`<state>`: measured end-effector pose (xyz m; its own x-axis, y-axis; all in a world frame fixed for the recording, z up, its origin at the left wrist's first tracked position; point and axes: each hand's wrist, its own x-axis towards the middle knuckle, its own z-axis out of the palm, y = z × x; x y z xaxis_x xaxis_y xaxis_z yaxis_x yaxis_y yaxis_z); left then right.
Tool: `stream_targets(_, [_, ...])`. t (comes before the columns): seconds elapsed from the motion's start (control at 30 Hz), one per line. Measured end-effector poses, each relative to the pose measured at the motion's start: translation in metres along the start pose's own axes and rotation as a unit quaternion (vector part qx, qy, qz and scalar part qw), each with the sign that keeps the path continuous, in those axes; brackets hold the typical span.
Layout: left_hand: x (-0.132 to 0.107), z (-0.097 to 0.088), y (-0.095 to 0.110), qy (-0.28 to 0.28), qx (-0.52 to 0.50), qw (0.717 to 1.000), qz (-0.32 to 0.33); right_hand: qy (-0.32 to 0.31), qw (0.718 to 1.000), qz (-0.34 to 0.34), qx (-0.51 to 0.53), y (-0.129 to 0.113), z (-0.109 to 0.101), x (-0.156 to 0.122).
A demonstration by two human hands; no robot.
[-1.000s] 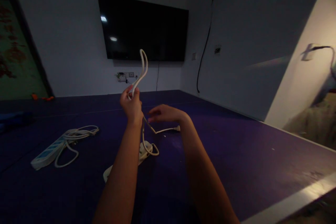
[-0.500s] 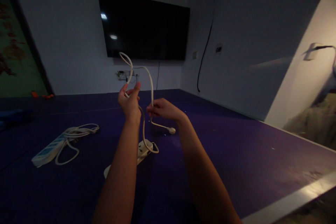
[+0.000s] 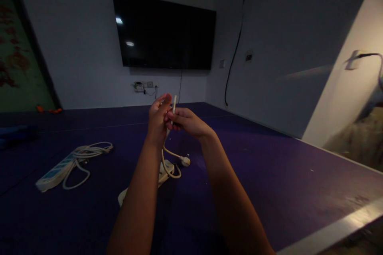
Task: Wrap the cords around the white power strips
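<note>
My left hand and my right hand meet above the purple surface, both closed on the white power cord. A short bend of cord sticks up between the fingers. Below the hands the cord hangs down, and its plug dangles to the right. The lower part loops round to a white power strip, which lies beneath and is partly covered by my left forearm. How the cord runs inside the left palm is hidden.
A second power strip, white and blue with its cord coiled on top, lies to the left on the purple surface. A television hangs on the far wall above sockets. A black cable hangs at the right wall.
My left hand has moved right, up against my right hand. The large raised loop of cord has been gathered in between them, and the plug has swung lower and to the left.
</note>
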<state>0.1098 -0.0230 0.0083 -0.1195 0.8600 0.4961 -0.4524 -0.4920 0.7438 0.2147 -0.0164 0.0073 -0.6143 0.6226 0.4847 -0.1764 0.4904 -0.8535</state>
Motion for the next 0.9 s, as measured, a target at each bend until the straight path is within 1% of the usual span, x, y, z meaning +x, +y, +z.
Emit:
stream_targets(0.1, [-0.001,0.001,0.003,-0.035,0.003,0.999,-0.014,0.002,1.0,-0.001,0.031,-0.004,0.002,-0.001])
stream_targets(0.23, [0.003,0.0,0.006,-0.06,-0.006,0.998,-0.034,0.029,0.998,0.003,0.05,-0.007,0.004,-0.003])
stream_targets(0.33, [0.003,-0.003,0.009,-0.091,0.013,0.995,-0.038,0.04,0.998,-0.005,0.044,-0.006,0.004,-0.003])
stream_targets(0.43, [0.001,-0.005,0.013,-0.111,0.041,0.993,-0.023,0.032,0.999,-0.024,0.018,-0.004,0.002,-0.002])
stream_targets(0.5, [0.0,-0.006,0.015,-0.106,0.057,0.993,-0.011,0.023,0.999,-0.036,-0.009,-0.002,0.001,-0.002])
stream_targets(0.57, [0.0,-0.006,0.017,-0.088,0.071,0.994,0.001,0.015,0.998,-0.045,-0.037,-0.002,0.0,-0.001])
stream_targets(0.7, [0.001,-0.005,0.017,-0.053,0.09,0.994,0.029,-0.009,0.994,-0.041,-0.104,-0.002,-0.001,0.0])
stream_targets(0.83, [0.003,-0.005,0.017,-0.027,0.098,0.992,0.07,-0.022,0.978,-0.042,-0.201,-0.003,0.004,0.002])
stream_targets(0.9, [0.004,-0.004,0.018,-0.007,0.092,0.993,0.079,-0.017,0.974,-0.05,-0.222,-0.003,0.008,0.004])
